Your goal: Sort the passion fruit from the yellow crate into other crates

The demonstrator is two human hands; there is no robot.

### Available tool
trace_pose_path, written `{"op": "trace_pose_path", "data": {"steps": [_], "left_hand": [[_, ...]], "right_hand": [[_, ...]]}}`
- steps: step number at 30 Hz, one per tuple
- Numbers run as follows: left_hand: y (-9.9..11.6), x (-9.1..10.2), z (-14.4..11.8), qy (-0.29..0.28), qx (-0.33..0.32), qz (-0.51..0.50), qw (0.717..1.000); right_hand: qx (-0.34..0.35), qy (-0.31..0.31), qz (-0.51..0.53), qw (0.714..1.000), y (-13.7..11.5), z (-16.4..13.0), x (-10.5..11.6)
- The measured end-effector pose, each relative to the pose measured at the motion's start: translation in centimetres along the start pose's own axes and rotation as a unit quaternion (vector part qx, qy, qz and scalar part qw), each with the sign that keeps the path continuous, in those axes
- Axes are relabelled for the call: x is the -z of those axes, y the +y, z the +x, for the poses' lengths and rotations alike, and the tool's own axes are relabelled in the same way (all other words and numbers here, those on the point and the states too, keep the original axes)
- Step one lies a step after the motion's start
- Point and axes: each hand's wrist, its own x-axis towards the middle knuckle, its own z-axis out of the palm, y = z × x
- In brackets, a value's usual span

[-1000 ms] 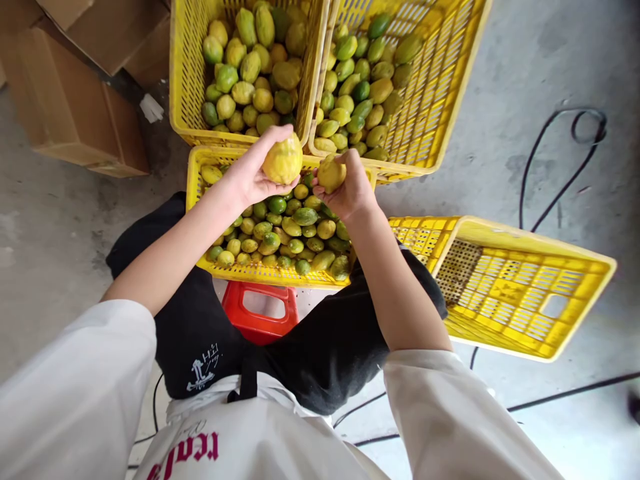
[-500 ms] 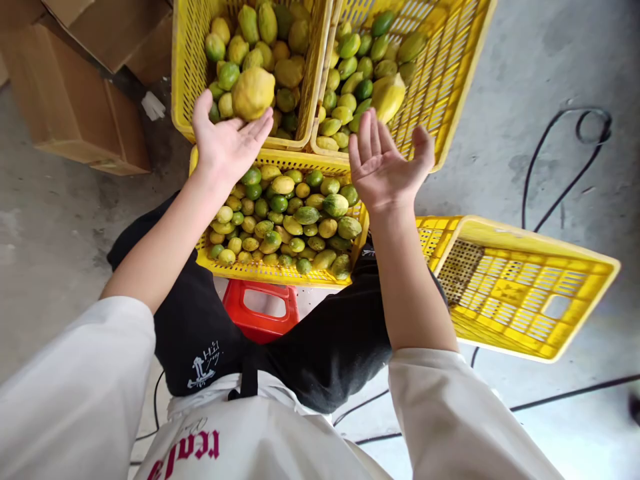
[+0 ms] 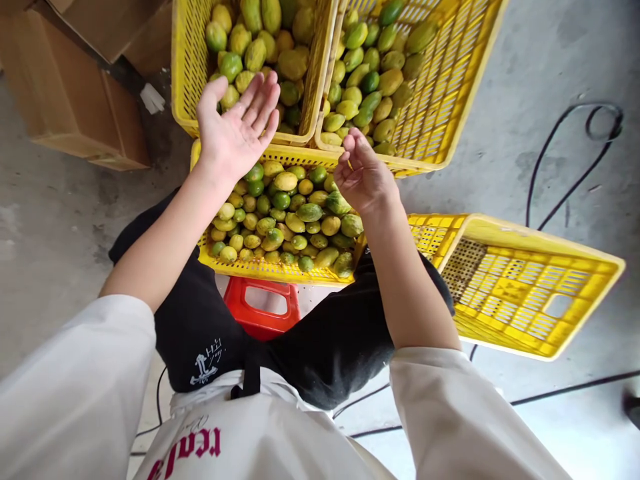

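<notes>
both hands empty over crates of green and yellow fruit

neither grip held anything. the left hand was spread flat, palm up, fingers stretched over the near rim of the far-left yellow slotted plastic crate, touching no fruit. the right hand was loosely curled, fingers half bent, palm empty, hovering above the far right corner of the near yellow plastic crate and just below the rim of the far-right yellow plastic crate.

the near crate sat between the person's knees on a red plastic stool, and was packed with small oval green and yellow fruit. the two far crates stood side by side, touching, just beyond it; each held larger green-yellow fruit, the left pile more yellow, the right pile greener. a fourth yellow plastic crate lay tipped on the grey concrete floor to the right, showing no fruit. brown cardboard boxes stood at the far left, and a black cable looped on the floor at the right. the person wore white sleeves and black trousers.
</notes>
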Motion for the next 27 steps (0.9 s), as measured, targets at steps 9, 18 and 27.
{"op": "trace_pose_path", "data": {"steps": [9,18,27], "left_hand": [[-0.4,0.1,0.3,0.044,0.02,-0.058,0.997],[-0.5,0.6,0.7,0.019,0.001,-0.012,1.0],[-0.3,0.6,0.3,0.041,-0.003,0.019,0.999]], "right_hand": [[0.004,-0.032,-0.025,0.999,-0.2,-0.3,0.0],[-0.033,-0.046,-0.05,0.997,-1.2,-2.1,-1.0],[-0.023,-0.048,-0.046,0.998,-0.6,-1.3,-0.5]]}}
